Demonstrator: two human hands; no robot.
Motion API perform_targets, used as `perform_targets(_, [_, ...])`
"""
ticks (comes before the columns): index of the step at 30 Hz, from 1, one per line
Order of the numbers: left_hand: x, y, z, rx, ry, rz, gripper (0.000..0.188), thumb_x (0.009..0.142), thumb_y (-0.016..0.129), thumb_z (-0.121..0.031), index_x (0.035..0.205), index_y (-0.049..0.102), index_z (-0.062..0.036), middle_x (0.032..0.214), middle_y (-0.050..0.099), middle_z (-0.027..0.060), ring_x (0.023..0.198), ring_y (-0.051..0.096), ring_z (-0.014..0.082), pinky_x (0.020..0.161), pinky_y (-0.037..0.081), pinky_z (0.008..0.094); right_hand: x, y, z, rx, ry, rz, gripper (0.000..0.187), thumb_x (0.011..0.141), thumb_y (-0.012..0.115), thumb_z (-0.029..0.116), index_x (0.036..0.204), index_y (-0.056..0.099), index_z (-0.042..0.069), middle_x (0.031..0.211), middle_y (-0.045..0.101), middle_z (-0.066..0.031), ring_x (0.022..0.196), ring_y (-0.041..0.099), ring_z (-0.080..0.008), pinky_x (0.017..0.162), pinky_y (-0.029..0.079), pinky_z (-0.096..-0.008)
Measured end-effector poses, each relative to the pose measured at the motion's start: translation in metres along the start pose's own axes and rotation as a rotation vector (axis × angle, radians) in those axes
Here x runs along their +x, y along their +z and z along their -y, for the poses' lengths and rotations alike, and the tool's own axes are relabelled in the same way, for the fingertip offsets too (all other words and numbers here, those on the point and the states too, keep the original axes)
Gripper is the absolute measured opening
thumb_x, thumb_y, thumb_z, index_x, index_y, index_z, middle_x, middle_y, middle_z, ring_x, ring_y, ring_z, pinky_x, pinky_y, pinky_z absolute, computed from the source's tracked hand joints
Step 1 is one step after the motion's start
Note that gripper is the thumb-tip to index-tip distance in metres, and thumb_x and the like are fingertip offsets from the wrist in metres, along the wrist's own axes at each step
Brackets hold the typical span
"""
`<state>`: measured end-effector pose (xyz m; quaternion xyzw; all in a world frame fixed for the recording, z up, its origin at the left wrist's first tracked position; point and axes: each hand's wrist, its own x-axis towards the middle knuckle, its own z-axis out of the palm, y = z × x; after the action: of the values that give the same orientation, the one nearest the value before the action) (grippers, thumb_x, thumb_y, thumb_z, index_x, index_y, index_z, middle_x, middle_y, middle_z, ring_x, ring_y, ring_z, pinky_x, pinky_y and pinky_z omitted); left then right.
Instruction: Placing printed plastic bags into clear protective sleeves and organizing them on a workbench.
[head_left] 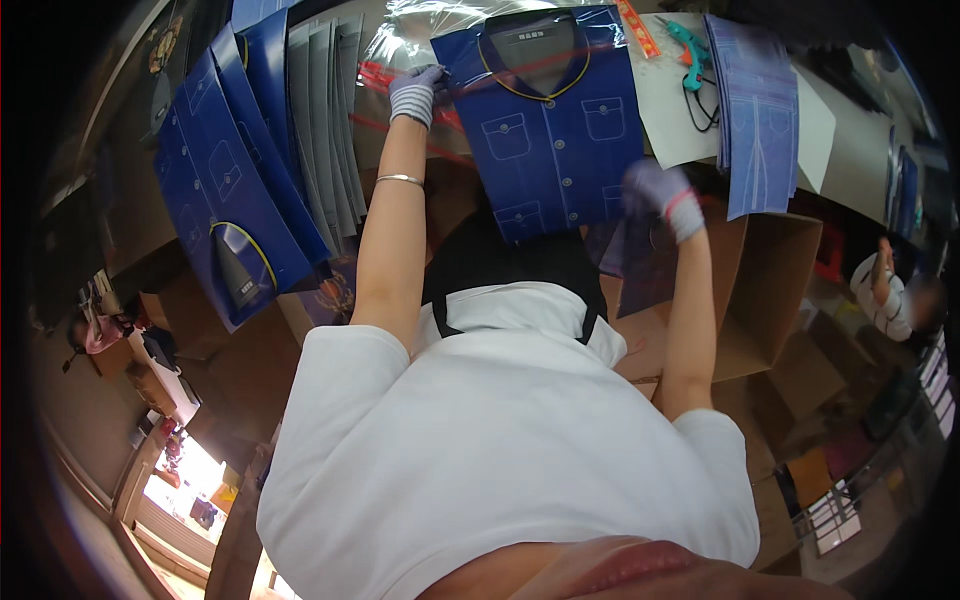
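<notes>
A blue shirt-shaped sheet (pixel 555 150) printed with buttons and pockets, with a grey, yellow-edged neck, lies at the table's front edge, partly under glossy clear plastic (pixel 400 28) with red strips. My left hand (pixel 418 92), in a pale knit glove, is at the sheet's upper left edge. Its fingers are closed beside the plastic and a red strip; what they pinch is not clear. My right hand (pixel 662 195), also gloved, is near the sheet's lower right edge, its fingers smeared by motion.
Stacked blue shirt sheets (pixel 215 160) and grey sheets (pixel 325 120) stand at left. A teal gun-shaped tool (pixel 690 50) with a black cord lies at right, beside a pile of light blue jeans-print sheets (pixel 760 120). Open cardboard boxes (pixel 775 290) stand below; another person (pixel 885 290) is far right.
</notes>
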<state>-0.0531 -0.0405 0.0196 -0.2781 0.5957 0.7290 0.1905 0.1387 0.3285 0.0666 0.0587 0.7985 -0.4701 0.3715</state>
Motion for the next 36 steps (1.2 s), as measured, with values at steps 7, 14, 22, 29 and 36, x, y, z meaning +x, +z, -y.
perform_targets(7, [0.006,0.012,-0.007,0.166,0.005,-0.015,0.012,0.080,0.060,-0.007,0.091,0.059,-0.0033,0.079,0.063,0.0042,0.067,0.060,0.0126,0.058,0.050,0.0231,0.149,-0.093,0.098,-0.310,-0.022,-0.938,0.040,0.073,0.063,0.039,0.095,0.062,0.005,0.086,0.064,-0.0120,0.079,0.062,-0.0230,0.073,0.046,-0.0304])
perform_targets(14, [-0.009,0.004,-0.007,-0.014,-0.061,0.004,0.024,0.078,0.063,-0.012,0.098,0.054,-0.0020,0.090,0.061,0.0059,0.085,0.058,0.0156,0.073,0.047,0.0297,0.182,-0.090,0.049,-0.036,-0.174,-0.825,0.030,0.074,0.066,0.028,0.094,0.063,0.006,0.078,0.064,-0.0087,0.071,0.060,-0.0178,0.068,0.046,-0.0277])
perform_targets(22, [-0.028,-0.025,-0.011,0.166,0.055,-0.019,0.030,0.075,0.068,-0.018,0.098,0.059,0.0003,0.084,0.063,0.0043,0.076,0.058,0.0123,0.067,0.046,0.0244,0.143,-0.092,0.050,0.158,-0.082,-0.263,0.021,0.079,0.061,0.015,0.095,0.062,0.001,0.080,0.063,-0.0040,0.067,0.056,-0.0123,0.063,0.045,-0.0242])
perform_targets(29, [-0.053,-0.010,0.012,0.370,0.045,-0.070,0.023,0.073,0.071,-0.019,0.082,0.066,0.0019,0.070,0.063,0.0030,0.061,0.053,0.0076,0.057,0.043,0.0218,0.148,-0.071,0.055,0.216,-0.186,-0.600,0.033,0.079,0.063,0.025,0.101,0.062,0.001,0.088,0.064,-0.0066,0.076,0.058,-0.0111,0.072,0.045,-0.0217])
perform_targets(36, [-0.113,-0.037,0.073,0.470,0.137,-0.065,0.026,0.080,0.063,-0.009,0.099,0.059,0.0071,0.080,0.062,0.0064,0.071,0.054,0.0090,0.065,0.045,0.0212,0.083,-0.014,0.010,0.410,-0.090,-0.742,0.026,0.080,0.064,0.016,0.099,0.062,0.000,0.087,0.064,-0.0059,0.076,0.057,-0.0087,0.069,0.044,-0.0194])
